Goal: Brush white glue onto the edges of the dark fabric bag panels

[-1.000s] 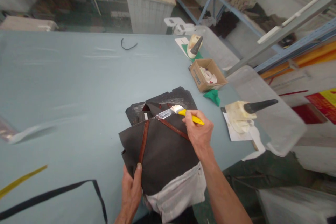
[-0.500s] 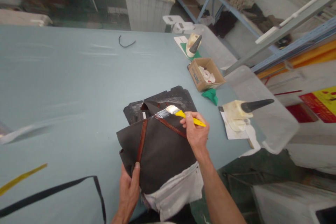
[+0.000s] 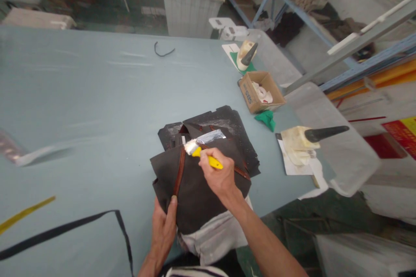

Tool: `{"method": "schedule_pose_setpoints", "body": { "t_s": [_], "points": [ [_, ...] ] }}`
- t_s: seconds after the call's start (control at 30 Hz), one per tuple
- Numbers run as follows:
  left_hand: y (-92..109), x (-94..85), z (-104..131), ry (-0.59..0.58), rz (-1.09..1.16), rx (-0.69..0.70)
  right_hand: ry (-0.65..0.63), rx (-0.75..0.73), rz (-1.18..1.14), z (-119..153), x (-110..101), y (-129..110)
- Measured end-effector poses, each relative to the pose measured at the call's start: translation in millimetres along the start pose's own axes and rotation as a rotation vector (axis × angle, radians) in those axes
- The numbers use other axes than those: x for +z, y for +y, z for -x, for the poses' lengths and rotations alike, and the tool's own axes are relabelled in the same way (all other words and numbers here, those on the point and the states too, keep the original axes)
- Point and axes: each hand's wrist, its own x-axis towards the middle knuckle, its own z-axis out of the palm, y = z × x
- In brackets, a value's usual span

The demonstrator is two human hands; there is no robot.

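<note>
A dark leather-like panel (image 3: 195, 212) with reddish-brown strips (image 3: 179, 173) lies at the table's near side, over other dark pieces (image 3: 224, 117). My left hand (image 3: 164, 225) grips its lower left edge, thumb on top and the other fingers hidden underneath. In my right hand (image 3: 221, 175) is a paintbrush (image 3: 196, 152) with a yellow handle. Its whitish bristles touch the panel near its upper edge, close to the top of the left brown strip. A shiny, whitish wet streak (image 3: 211, 136) runs from the bristles to the right. Pale cloth (image 3: 214, 236) hangs below the panel.
Along the right side of the table (image 3: 107, 95) stand a cardboard box (image 3: 248, 93), a green cloth (image 3: 266, 120) and two cream containers (image 3: 294, 140) with black spouts. A black strap (image 3: 65, 234) and a yellow strip (image 3: 29, 213) lie at the left front.
The brush in my right hand has moved left along the panel's upper edge, and the whitish streak now shows to its right. My left hand keeps its hold.
</note>
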Motion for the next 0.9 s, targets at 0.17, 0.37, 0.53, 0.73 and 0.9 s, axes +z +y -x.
{"method": "schedule_pose_setpoints", "body": {
  "t_s": [0.17, 0.37, 0.53, 0.73, 0.9],
  "points": [
    [3, 1.1, 3, -0.004, 0.044, -0.002, 0.096, -0.020, 0.099, 6, 5, 1],
    [4, 2.8, 4, 0.009, 0.037, -0.020, 0.037, -0.063, 0.101, 8, 12, 0],
    [2, 2.2, 6, -0.004, 0.033, -0.004, 0.061, -0.139, 0.210, 4, 10, 3],
    [3, 4.4, 7, 0.007, 0.077, -0.014, 0.034, -0.119, 0.084, 15, 18, -20],
    [0, 7.3, 10, 0.046, 0.119, -0.050, -0.040, -0.123, 0.115, 27, 25, -14]
  ]
}}
